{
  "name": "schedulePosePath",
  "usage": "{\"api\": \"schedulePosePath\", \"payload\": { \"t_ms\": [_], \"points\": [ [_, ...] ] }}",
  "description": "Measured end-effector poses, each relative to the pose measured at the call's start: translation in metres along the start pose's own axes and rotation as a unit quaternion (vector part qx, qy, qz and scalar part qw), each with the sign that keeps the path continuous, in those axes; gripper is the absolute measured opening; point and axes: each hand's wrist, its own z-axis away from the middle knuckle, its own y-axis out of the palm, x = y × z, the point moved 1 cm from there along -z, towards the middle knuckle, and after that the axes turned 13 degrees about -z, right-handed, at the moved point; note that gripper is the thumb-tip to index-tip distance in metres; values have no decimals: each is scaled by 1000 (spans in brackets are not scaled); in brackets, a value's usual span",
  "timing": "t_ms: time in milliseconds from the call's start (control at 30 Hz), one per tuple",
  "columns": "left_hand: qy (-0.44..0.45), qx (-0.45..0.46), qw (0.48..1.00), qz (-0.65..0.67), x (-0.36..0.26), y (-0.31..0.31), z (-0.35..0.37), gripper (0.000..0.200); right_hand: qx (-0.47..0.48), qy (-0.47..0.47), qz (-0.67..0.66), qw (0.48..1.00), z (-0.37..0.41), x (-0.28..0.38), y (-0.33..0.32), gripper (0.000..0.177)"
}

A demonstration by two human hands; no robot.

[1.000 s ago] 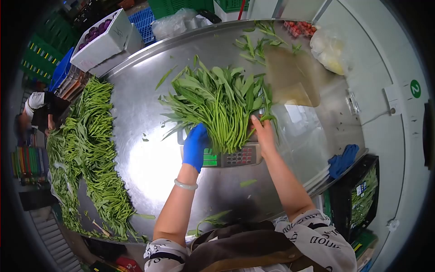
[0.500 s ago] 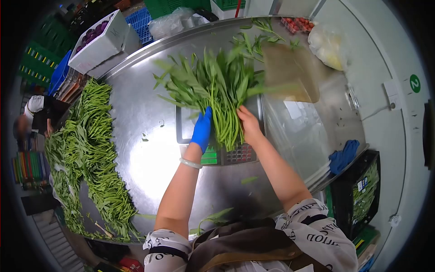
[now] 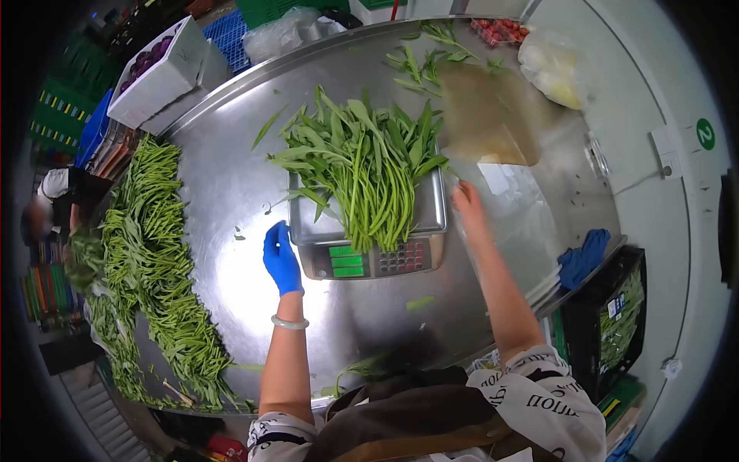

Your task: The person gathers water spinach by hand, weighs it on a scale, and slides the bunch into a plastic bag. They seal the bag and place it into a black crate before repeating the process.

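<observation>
A bunch of leafy green water spinach (image 3: 362,177) lies on the metal pan of a digital scale (image 3: 369,258), its leaves toward the far side and its cut stems hanging over the keypad. Left of the scale, my left hand (image 3: 282,258), in a blue glove, is off the bunch with its fingers loosely stretched and nothing in them. My bare right hand (image 3: 469,209) is just right of the pan, over clear plastic bags (image 3: 512,223). Its fingers point forward near a leaf tip, and I see nothing held in them.
A long pile of greens (image 3: 165,269) lines the table's left side. Beyond stand a white box of purple vegetables (image 3: 158,69) and a tomato pack (image 3: 499,32). A brown translucent sheet (image 3: 489,115) and blue glove (image 3: 583,258) lie right. A co-worker (image 3: 58,189) stands far left.
Both hands have let go of the water spinach, which now rests on the scale pan. My left hand has moved left and nearer to me, my right hand to the right.
</observation>
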Motion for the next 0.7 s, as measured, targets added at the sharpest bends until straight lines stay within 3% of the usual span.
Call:
{"api": "schedulePosePath", "payload": {
  "t_ms": [67, 133, 167, 233, 367, 433, 467, 500, 533, 567, 600, 633, 700],
  "points": [
    [-40, -10, 998, 48, 20, 11, -10, 40, 30, 54, 23, 998, 1, -6, 15, 50],
    [-134, 140, 978, 72, 23, 14, -13, 50, 67, 56, 93, 992, 8, 7, 28, 52],
    [-138, 160, 977, 18, 20, 17, -9, 58, 82, 32, 119, 989, 13, 10, 28, 53],
    [-152, 146, 977, 15, 18, 14, -4, 59, 137, 22, 147, 979, 12, 11, 18, 53],
    [-135, 132, 982, 24, 40, 0, 18, 54, 270, 92, 45, 957, -10, 8, -10, 43],
    [-155, 106, 981, 52, 41, -7, 35, 51, 224, 151, 59, 961, -29, 45, -23, 29],
    [-126, 115, 981, 95, 79, -11, 38, 48, 158, -106, 49, 981, -67, 6, -45, 18],
    [-135, 91, 987, 18, 70, -21, 54, 46, 58, -181, 138, 972, -89, 17, -38, 18],
    [-94, 49, 994, 19, 123, -18, 67, 44, -58, -232, 229, 944, -111, 28, -32, 17],
    [-121, 54, 990, -46, 75, -35, 84, 43, -46, -217, 360, 906, -120, 31, -22, 28],
    [-147, 35, 987, -56, 77, -39, 98, 43, -15, -311, 523, 794, -132, 17, -15, 42],
    [-156, 47, 983, -79, 87, -45, 111, 42, 43, -274, 621, 733, -138, 7, -5, 49],
    [-175, 84, 979, -66, 100, -62, 137, 35, 78, -245, 688, 679, -154, -18, 5, 47]
  ]
}}
